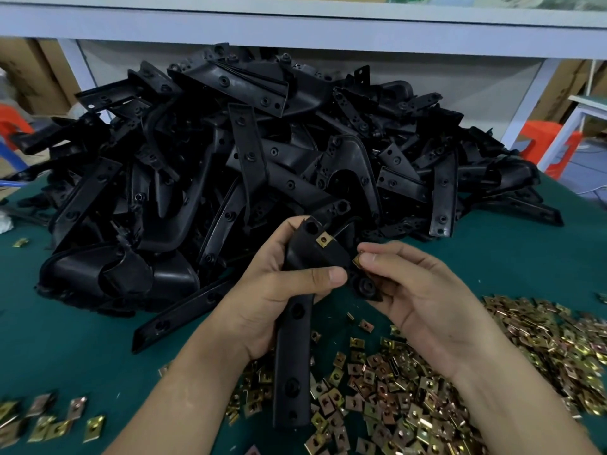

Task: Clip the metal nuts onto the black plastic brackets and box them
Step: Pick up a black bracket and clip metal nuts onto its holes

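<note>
You are working at a table (pixel 65 323) covered in dark green felt-like cloth. Above its far edge runs a pale grey-blue shelf (pixel 295 24), carried on upright posts (pixel 532 103) of the same colour. Behind the shelf frame you can see brown cardboard boxes (pixel 29 77) on the left and more cardboard on the right. An orange plastic stool (pixel 545 142) stands off the right edge, beside a white frame (pixel 571 126), and another orange stool (pixel 10 123) shows at the far left.
</note>
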`<state>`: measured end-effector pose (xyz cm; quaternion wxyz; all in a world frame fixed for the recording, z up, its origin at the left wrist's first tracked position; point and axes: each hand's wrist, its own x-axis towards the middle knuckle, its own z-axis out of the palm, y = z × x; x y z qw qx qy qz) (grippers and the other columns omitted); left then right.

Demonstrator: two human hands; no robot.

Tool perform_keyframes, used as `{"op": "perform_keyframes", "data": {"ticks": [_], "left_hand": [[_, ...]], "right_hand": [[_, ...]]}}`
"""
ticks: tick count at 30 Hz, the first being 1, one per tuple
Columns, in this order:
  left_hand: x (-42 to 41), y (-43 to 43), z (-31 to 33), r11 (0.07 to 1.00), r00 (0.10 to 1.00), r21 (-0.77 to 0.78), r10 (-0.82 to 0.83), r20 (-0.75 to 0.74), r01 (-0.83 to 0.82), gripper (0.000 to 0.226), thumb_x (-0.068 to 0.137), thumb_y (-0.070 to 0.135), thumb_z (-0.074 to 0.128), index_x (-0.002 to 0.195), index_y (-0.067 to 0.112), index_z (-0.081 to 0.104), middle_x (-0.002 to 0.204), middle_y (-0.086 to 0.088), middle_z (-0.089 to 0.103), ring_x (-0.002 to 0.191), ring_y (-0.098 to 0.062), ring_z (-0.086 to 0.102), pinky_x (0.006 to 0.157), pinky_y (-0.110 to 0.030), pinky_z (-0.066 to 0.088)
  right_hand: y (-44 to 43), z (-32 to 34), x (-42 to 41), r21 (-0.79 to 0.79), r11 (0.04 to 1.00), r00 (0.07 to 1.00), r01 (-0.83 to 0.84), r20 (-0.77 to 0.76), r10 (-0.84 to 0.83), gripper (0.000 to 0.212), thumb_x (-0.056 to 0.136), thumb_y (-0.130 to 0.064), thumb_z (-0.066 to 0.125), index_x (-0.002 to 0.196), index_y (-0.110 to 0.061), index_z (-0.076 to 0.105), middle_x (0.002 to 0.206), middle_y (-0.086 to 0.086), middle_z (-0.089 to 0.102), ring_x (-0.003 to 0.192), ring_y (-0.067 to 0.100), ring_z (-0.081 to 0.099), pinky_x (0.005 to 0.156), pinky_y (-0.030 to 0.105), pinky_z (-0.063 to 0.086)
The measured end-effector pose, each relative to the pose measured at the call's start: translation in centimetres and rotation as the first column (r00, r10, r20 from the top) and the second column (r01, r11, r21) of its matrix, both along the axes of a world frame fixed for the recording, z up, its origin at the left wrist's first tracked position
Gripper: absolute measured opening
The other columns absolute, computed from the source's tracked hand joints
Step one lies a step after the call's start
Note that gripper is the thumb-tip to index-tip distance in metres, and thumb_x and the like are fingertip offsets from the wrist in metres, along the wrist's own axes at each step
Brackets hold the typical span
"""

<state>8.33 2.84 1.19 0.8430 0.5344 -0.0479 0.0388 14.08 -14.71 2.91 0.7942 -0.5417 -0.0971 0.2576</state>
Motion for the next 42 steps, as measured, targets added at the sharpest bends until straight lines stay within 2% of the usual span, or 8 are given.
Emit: {"op": "perform_keyframes", "data": {"ticks": [3, 7, 12, 15, 22, 29, 35, 42], "left_hand": [[0.1, -0.1, -0.1, 1.000, 1.000, 0.005, 0.005, 0.001, -0.005, 0.041, 0.075, -0.006, 0.075, 0.107, 0.014, 0.059, 0.090, -0.004, 0.070, 0.076, -0.015, 0.069, 0.068, -0.024, 0.056], [0.0, 0.0, -0.1, 1.000, 1.000, -0.008, 0.013, 0.015, -0.013, 0.039, 0.076, -0.007, 0.074, 0.106, 0.012, 0.058, 0.088, -0.004, 0.070, 0.072, -0.013, 0.069, 0.066, -0.022, 0.056], [0.2, -0.1, -0.2, 1.000, 0.999, 0.002, 0.029, 0.022, -0.030, 0.040, 0.075, -0.008, 0.074, 0.107, 0.010, 0.057, 0.086, -0.002, 0.071, 0.072, -0.011, 0.069, 0.064, -0.021, 0.055], [0.2, -0.2, -0.4, 1.000, 0.999, -0.002, 0.029, 0.013, -0.029, 0.043, 0.075, -0.006, 0.075, 0.110, 0.009, 0.057, 0.087, -0.002, 0.071, 0.074, -0.013, 0.069, 0.066, -0.022, 0.056], [0.2, 0.0, -0.6, 0.996, 0.996, 0.035, 0.081, 0.028, -0.082, 0.045, 0.069, 0.008, 0.084, 0.106, 0.018, 0.061, 0.090, -0.002, 0.071, 0.078, -0.016, 0.070, 0.070, -0.028, 0.058], [0.4, -0.1, -0.8, 0.985, 0.987, 0.071, 0.153, 0.037, -0.156, 0.051, 0.074, 0.000, 0.079, 0.118, 0.009, 0.054, 0.094, -0.006, 0.071, 0.086, -0.022, 0.071, 0.074, -0.031, 0.059], [0.4, -0.1, -1.0, 0.983, 0.985, 0.073, 0.167, 0.039, -0.169, 0.047, 0.073, 0.000, 0.079, 0.111, 0.013, 0.054, 0.093, -0.008, 0.068, 0.084, -0.023, 0.068, 0.075, -0.031, 0.058], [0.5, -1.0, -1.0, 0.981, 0.983, 0.056, 0.185, 0.009, -0.185, 0.050, 0.080, 0.011, 0.079, 0.124, 0.009, 0.055, 0.102, -0.008, 0.071, 0.095, -0.022, 0.069, 0.083, -0.029, 0.057]], "right_hand": [[0.2, 0.0, -0.1, 0.000, 1.000, 1.000, 0.019, 0.007, -0.019, 0.025, 0.058, -0.022, 0.082, 0.082, -0.016, 0.081, 0.084, 0.006, 0.075, 0.076, 0.014, 0.073, 0.067, 0.023, 0.058], [0.4, -0.1, -0.3, 0.019, 0.998, 0.999, 0.052, -0.001, -0.052, 0.015, 0.065, -0.018, 0.079, 0.080, -0.017, 0.081, 0.083, 0.007, 0.076, 0.075, 0.015, 0.073, 0.064, 0.023, 0.058], [0.4, 0.0, -0.3, -0.029, 0.999, 0.999, 0.045, 0.008, -0.044, 0.021, 0.063, -0.021, 0.079, 0.084, -0.015, 0.081, 0.084, 0.009, 0.075, 0.075, 0.016, 0.072, 0.065, 0.024, 0.058], [0.4, 0.0, -0.4, -0.024, 0.999, 0.999, 0.046, -0.001, -0.046, 0.017, 0.066, -0.019, 0.078, 0.082, -0.015, 0.081, 0.083, 0.009, 0.075, 0.074, 0.016, 0.072, 0.065, 0.024, 0.058], [0.9, -0.3, -0.8, -0.008, 0.999, 0.999, 0.047, 0.007, -0.047, 0.020, 0.067, -0.021, 0.077, 0.085, -0.012, 0.081, 0.090, 0.010, 0.076, 0.081, 0.016, 0.072, 0.073, 0.025, 0.060], [1.2, -0.5, -1.1, 0.027, 0.998, 0.997, 0.060, 0.056, -0.061, 0.019, 0.072, -0.024, 0.075, 0.082, -0.008, 0.079, 0.089, 0.008, 0.075, 0.084, 0.015, 0.072, 0.074, 0.025, 0.058], [1.5, -0.9, -1.3, -0.006, 0.998, 0.994, 0.062, 0.091, -0.061, 0.020, 0.074, -0.026, 0.075, 0.083, -0.009, 0.079, 0.089, 0.008, 0.074, 0.080, 0.017, 0.071, 0.072, 0.025, 0.057], [1.3, -0.6, -1.2, 0.025, 0.998, 0.996, 0.062, 0.058, -0.063, 0.026, 0.073, -0.018, 0.076, 0.098, -0.012, 0.076, 0.085, 0.005, 0.073, 0.074, 0.013, 0.068, 0.066, 0.021, 0.056]]}}
